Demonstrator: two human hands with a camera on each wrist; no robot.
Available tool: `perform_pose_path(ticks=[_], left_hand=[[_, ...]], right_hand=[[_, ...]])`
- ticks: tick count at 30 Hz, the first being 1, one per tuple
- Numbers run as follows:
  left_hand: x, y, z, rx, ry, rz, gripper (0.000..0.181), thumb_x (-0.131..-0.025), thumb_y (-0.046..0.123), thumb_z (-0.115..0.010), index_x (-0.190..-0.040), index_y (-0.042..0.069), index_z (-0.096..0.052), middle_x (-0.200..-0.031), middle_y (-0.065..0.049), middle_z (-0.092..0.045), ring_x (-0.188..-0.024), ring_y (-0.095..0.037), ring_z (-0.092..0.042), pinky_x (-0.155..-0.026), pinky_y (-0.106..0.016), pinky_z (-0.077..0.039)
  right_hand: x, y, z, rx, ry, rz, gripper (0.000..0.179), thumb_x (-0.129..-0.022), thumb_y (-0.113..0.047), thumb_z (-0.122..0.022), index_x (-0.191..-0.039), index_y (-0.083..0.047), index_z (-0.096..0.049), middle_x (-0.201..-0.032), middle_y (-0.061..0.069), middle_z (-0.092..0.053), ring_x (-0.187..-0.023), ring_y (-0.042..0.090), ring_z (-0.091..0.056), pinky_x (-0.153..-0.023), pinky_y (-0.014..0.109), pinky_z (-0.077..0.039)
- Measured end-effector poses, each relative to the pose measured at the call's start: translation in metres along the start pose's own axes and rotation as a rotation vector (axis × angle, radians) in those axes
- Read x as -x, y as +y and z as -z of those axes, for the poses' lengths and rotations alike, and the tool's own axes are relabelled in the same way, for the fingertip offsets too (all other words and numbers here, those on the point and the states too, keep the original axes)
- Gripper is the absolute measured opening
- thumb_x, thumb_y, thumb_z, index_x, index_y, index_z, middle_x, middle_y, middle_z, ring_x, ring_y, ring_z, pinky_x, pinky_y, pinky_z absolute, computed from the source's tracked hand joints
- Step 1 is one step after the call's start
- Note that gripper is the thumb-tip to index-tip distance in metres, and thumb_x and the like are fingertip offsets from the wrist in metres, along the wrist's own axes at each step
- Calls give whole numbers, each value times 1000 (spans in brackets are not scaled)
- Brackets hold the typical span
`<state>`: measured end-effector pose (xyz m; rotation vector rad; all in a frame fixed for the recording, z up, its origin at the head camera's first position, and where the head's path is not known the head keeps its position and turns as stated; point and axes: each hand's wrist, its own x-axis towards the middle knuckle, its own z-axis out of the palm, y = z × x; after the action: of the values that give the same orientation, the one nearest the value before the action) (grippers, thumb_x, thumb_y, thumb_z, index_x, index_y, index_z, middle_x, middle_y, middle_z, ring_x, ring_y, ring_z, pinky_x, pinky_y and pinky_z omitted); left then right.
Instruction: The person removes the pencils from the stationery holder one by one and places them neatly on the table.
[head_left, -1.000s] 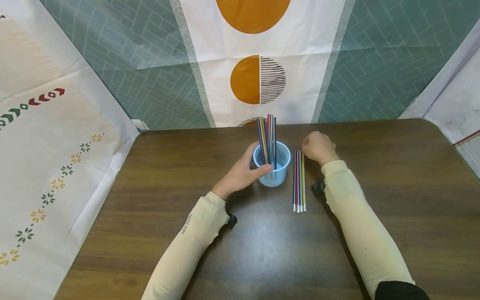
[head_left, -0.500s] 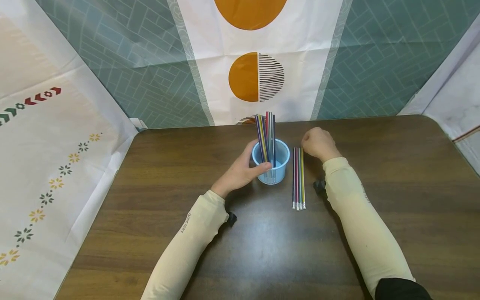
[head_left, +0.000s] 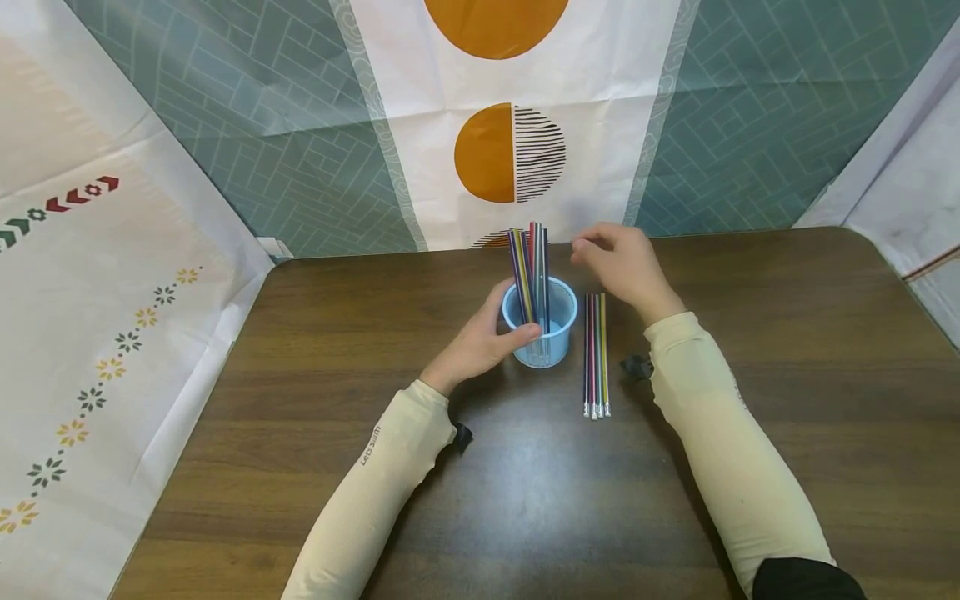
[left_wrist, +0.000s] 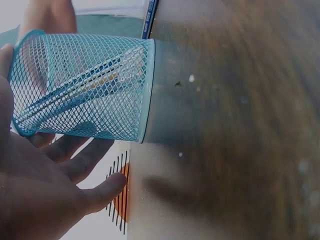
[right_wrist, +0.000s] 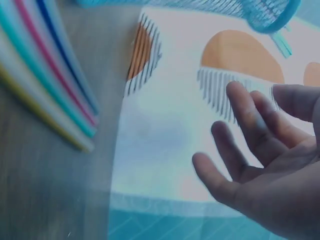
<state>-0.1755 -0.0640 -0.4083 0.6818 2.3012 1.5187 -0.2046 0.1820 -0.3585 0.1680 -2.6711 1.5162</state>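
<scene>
A light blue mesh pencil cup (head_left: pixel 553 348) stands near the table's far edge, with several pencils (head_left: pixel 522 271) leaning upright inside. My left hand (head_left: pixel 478 346) holds it from the left, thumb across the near side and fingers behind. In the left wrist view the cup's mesh (left_wrist: pixel 127 117) shows the pencils through it. To the right of the cup, several pencils (head_left: pixel 596 358) lie side by side in a row, eraser ends toward me. My right hand (head_left: pixel 628 271) hovers beyond their far ends. The right wrist view shows its fingers (right_wrist: pixel 220 182) loosely bent, with nothing between them.
The brown wooden table (head_left: pixel 300 433) extends around both arms. Behind its far edge hangs a patterned cloth (head_left: pixel 408 150) in green and white. Another white cloth (head_left: pixel 165 375) with flower prints hangs at the left.
My right hand has lifted from the far ends of the pencil row and moved up and left, its fingers loosening. The left hand and the cup keep their place.
</scene>
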Motion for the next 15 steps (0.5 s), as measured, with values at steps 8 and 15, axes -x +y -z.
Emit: perform_pose_path(ticks=[8,15], left_hand=[[0,0,0,-1,-1,5,81,-95,44,-68,-158,23,-21,-151,-5,-39,-131,-24,-44,-109,-54,-37],[0,-1,0,8,-13,-7,85,-93,53,-67,-158,24,-20,-152,-4,-37,-131,-24,-43,-109,-53,-37]], right_hand=[[5,-15,-15,-78,-64,34,38,-101,-27,-65,-132,-6,-64,-128,13,-65,-120,31,-56,-101,51,-46],[4,-13,-25,-20,-87,3,47,-98,-29,-69,-138,-8,-59,-123,13,-65,-114,30,-59,-97,51,-49]])
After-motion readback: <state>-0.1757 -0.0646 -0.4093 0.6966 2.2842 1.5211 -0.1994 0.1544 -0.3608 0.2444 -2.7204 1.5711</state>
